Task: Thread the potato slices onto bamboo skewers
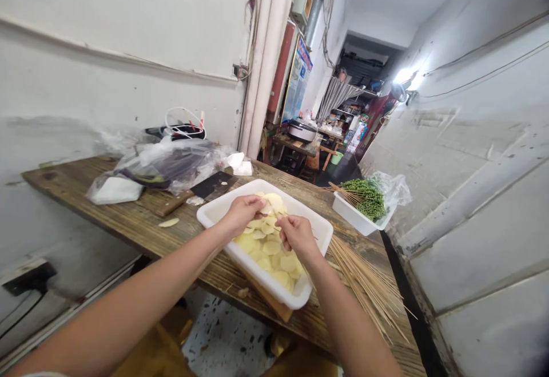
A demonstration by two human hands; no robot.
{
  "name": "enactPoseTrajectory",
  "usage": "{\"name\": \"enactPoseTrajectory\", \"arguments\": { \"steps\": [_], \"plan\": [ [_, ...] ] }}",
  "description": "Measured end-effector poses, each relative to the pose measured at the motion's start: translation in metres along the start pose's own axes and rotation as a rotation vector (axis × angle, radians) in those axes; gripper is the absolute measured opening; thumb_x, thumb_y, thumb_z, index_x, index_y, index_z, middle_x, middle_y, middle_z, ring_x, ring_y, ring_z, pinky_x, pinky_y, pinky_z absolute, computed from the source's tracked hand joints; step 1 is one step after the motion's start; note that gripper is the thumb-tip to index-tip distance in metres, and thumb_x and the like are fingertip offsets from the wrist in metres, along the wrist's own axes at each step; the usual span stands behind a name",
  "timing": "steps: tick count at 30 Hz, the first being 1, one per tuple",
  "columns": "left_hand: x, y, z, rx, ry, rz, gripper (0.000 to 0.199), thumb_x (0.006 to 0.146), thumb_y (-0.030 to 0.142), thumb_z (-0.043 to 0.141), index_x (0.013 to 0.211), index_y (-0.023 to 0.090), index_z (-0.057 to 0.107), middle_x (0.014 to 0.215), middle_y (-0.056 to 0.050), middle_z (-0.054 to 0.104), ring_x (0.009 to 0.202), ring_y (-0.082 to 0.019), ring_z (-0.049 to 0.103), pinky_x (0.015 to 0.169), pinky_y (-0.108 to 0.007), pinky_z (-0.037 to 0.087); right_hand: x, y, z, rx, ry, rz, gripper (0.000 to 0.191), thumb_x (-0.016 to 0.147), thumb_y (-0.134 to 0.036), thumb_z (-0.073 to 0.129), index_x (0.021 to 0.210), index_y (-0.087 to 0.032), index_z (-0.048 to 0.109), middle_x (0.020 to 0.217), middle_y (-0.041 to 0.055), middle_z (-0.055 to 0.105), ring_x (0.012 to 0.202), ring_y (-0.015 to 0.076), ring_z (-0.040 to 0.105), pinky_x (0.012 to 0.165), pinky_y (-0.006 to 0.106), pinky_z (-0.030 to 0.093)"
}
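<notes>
A white plastic tub (321, 234) on the wooden table holds many thin, pale yellow potato slices (271, 247). Over its far half, my left hand (243, 214) is closed on a potato slice (275, 202), pinched between thumb and fingers. My right hand (299, 235) is closed around a thin wooden skewer, which is mostly hidden by the fingers. Both hands are close together, with the skewer's tip end at the slices. To the right of the tub lies a loose fan of bamboo skewers (364, 282).
A cleaver (210, 187) with a wooden handle lies left of the tub, near plastic bags (171, 162). A smaller white tub (364, 225) with skewered green vegetables stands at the table's right edge. A wooden board (274, 306) sits under the big tub.
</notes>
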State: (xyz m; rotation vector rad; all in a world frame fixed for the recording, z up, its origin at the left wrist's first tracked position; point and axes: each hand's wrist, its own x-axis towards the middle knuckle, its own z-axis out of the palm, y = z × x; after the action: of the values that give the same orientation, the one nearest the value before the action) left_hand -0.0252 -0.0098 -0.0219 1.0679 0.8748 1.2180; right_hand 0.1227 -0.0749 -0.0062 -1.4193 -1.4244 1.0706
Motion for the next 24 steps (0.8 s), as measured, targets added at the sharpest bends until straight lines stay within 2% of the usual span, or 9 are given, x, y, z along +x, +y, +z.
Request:
{"name": "enactPoseTrajectory", "arguments": {
  "steps": [4,6,10,13,16,20,24],
  "plan": [
    [0.005,0.001,-0.007,-0.139,0.214,-0.026,0.025,0.051,0.028,0.076,0.065,0.011,0.064,0.065,-0.001,0.062,0.055,-0.008,0.054,0.056,-0.021,0.047,-0.009,0.009,-0.005,-0.099,-0.049,-0.056,0.02,0.078,-0.032,0.05,0.072,-0.016,0.061,0.041,-0.0075,0.046,0.03,0.0064,0.036,0.033,0.018,0.028],
    [0.005,0.001,-0.008,-0.143,0.241,-0.023,0.025,0.05,0.028,0.077,0.064,0.011,0.064,0.064,-0.001,0.062,0.054,-0.008,0.054,0.054,-0.021,0.046,-0.01,0.014,-0.006,-0.202,-0.005,-0.139,0.021,0.079,-0.027,0.047,0.074,-0.016,0.064,0.044,-0.0058,0.048,0.035,0.0073,0.039,0.037,0.018,0.03],
    [-0.002,0.002,-0.002,-0.005,0.089,-0.021,0.029,0.052,0.032,0.078,0.069,0.011,0.068,0.066,-0.003,0.065,0.054,-0.01,0.056,0.054,-0.023,0.047,-0.005,0.017,-0.006,-0.33,0.089,-0.267,0.025,0.078,-0.018,0.045,0.074,-0.016,0.069,0.059,0.0002,0.061,0.054,0.0113,0.053,0.049,0.018,0.037],
    [-0.01,0.005,0.004,0.115,-0.039,-0.014,0.029,0.054,0.035,0.077,0.07,0.012,0.069,0.067,-0.003,0.066,0.054,-0.011,0.057,0.055,-0.023,0.047,-0.002,0.015,-0.006,-0.319,0.107,-0.295,0.025,0.078,-0.016,0.044,0.073,-0.016,0.069,0.065,0.0012,0.064,0.062,0.0129,0.056,0.052,0.019,0.039],
    [-0.014,0.009,0.007,0.194,-0.155,-0.027,0.027,0.057,0.036,0.075,0.069,0.012,0.069,0.067,-0.004,0.067,0.055,-0.012,0.057,0.055,-0.023,0.047,-0.001,0.013,-0.006,-0.276,0.123,-0.274,0.025,0.078,-0.017,0.044,0.072,-0.016,0.068,0.06,0.0004,0.06,0.061,0.0133,0.055,0.05,0.019,0.037],
    [-0.015,0.01,0.009,0.237,-0.25,-0.031,0.031,0.065,0.042,0.069,0.078,0.014,0.069,0.067,-0.006,0.067,0.056,-0.013,0.057,0.055,-0.024,0.045,-0.001,0.015,-0.009,-0.183,0.195,-0.224,0.023,0.08,-0.024,0.045,0.072,-0.017,0.065,0.055,-0.0009,0.055,0.056,0.0127,0.051,0.048,0.019,0.036],
    [-0.013,0.002,0.01,0.61,-0.367,0.105,0.024,0.068,0.039,0.064,0.077,0.018,0.071,0.069,-0.004,0.069,0.057,-0.015,0.057,0.055,-0.023,0.042,0.003,0.02,-0.014,-0.031,0.364,-0.135,0.025,0.081,-0.03,0.044,0.075,-0.015,0.063,0.051,-0.0023,0.051,0.048,0.0106,0.046,0.045,0.018,0.034]
  ]
}}
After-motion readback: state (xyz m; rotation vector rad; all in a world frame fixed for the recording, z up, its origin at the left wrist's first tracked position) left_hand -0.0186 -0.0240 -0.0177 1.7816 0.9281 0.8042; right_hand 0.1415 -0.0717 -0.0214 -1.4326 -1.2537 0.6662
